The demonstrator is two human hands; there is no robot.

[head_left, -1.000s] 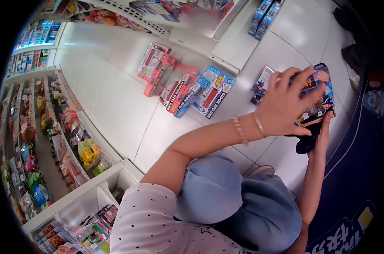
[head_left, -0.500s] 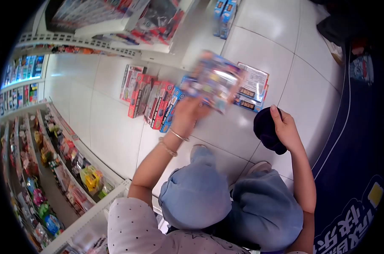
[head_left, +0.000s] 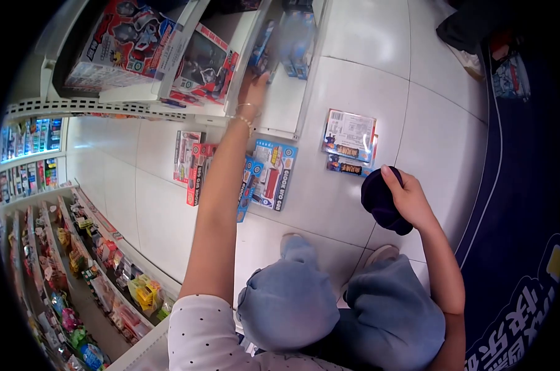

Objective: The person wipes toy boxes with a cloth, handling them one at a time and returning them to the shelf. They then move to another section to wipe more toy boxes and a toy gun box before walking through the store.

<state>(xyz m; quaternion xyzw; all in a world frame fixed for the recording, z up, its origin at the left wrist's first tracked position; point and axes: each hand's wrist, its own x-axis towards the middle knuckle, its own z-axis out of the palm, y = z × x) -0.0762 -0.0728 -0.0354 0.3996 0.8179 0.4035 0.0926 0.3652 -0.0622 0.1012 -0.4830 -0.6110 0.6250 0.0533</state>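
My left hand reaches into a white shelf at the top. Its fingers are closed at the near end of a dark blue toy box, partly hidden by the hand. Right beside that stand blue toy boxes on the same shelf. My right hand, low over the floor, grips a dark purple, soft-looking rounded thing with the thumb on top. Just beyond it, flat toy packs lie overlapping on the tiles, printed side up.
A blue toy gun box and several red and blue boxes lie on the floor below my left forearm. Large red toy boxes fill the shelf at upper left. A snack rack stands at left; a dark blue panel borders the right.
My left hand has moved from above the floor boxes up into the shelf, carrying a toy pack. The blue toy gun box is now uncovered. My right hand keeps its grip.
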